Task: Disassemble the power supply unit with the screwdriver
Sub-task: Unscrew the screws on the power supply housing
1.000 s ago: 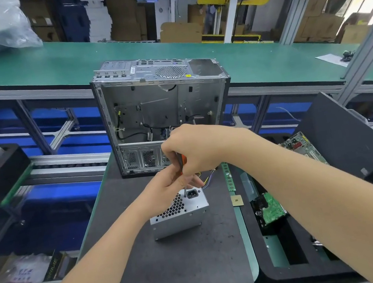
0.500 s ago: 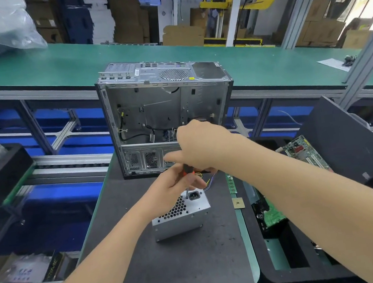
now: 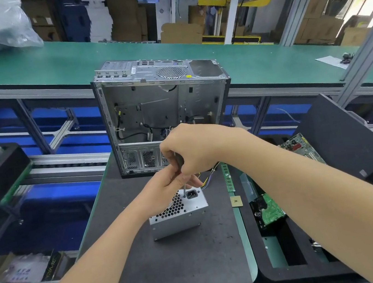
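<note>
— Where's the unit?
— In front of the open grey steel computer case (image 3: pixel 164 110), on the black foam mat (image 3: pixel 174 264): the silver perforated metal power supply unit (image 3: pixel 178 217).
— Hands?
— The right hand (image 3: pixel 189 150) grips the dark-handled screwdriver (image 3: pixel 179 161), tip on the unit. The left hand (image 3: pixel 163 188) pinches its shaft.

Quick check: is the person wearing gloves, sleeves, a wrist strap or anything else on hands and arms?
No. The left hand and right hand are bare, with no gloves or rings showing. Left forearm and right forearm are uncovered to the frame edge: no sleeves, watch or wrist strap in view.
</note>
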The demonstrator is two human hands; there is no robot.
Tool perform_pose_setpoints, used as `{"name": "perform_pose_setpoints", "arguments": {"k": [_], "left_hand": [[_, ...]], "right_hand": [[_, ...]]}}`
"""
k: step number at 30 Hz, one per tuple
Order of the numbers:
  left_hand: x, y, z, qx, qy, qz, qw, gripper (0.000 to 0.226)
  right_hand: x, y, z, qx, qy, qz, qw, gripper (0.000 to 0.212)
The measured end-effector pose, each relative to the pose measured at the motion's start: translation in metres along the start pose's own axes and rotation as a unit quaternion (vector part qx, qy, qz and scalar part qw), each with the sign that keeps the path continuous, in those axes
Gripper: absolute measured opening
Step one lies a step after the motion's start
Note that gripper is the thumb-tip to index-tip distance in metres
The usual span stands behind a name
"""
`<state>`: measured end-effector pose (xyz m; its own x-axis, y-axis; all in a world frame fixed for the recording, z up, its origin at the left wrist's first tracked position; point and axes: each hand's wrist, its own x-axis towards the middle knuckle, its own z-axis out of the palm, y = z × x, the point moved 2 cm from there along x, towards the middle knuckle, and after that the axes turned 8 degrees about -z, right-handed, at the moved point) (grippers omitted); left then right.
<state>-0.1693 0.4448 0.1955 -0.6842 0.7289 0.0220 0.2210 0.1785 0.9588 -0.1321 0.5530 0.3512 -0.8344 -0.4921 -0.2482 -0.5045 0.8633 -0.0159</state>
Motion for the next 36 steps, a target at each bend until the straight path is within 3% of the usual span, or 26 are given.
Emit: {"name": "perform_pose_setpoints", "arguments": {"k": [3,6,8,10,13,19,24,29,32,36], "left_hand": [[0.001,0.001,0.000,-0.003,-0.005,0.001,1.000,0.024],[0.003,-0.001,0.001,-0.028,-0.006,-0.002,1.000,0.020],[0.003,-0.001,0.001,-0.034,-0.010,-0.002,0.999,0.018],[0.003,-0.001,0.002,-0.034,-0.014,-0.002,0.999,0.018],[0.002,-0.002,0.002,-0.037,-0.013,-0.001,0.999,0.019],[0.001,0.003,-0.003,-0.027,-0.006,0.009,1.000,0.018],[0.000,0.004,-0.003,-0.020,-0.005,0.003,1.000,0.018],[0.000,0.002,-0.001,-0.011,-0.002,0.006,1.000,0.020],[0.001,-0.001,-0.001,-0.005,0.004,0.006,1.000,0.022],[0.003,-0.005,-0.002,-0.020,0.005,0.001,1.000,0.020]], "right_hand": [[-0.001,0.000,-0.003,-0.020,0.065,0.028,0.997,0.021],[0.000,0.001,-0.004,-0.096,0.170,0.106,0.975,0.053],[0.003,0.002,-0.001,-0.071,0.163,0.173,0.969,0.065],[0.006,0.005,0.007,0.001,0.111,0.214,0.971,0.063],[0.008,0.009,0.008,0.022,0.089,0.181,0.979,0.050],[0.001,0.008,-0.006,-0.023,0.013,0.026,0.999,0.012],[-0.001,0.006,-0.003,-0.021,-0.008,-0.024,0.999,0.030],[-0.001,0.004,0.000,-0.017,0.007,-0.019,1.000,0.023],[-0.002,0.004,-0.006,-0.017,0.066,-0.002,0.998,0.022],[0.000,0.005,-0.007,-0.053,0.163,0.114,0.979,0.051]]}}
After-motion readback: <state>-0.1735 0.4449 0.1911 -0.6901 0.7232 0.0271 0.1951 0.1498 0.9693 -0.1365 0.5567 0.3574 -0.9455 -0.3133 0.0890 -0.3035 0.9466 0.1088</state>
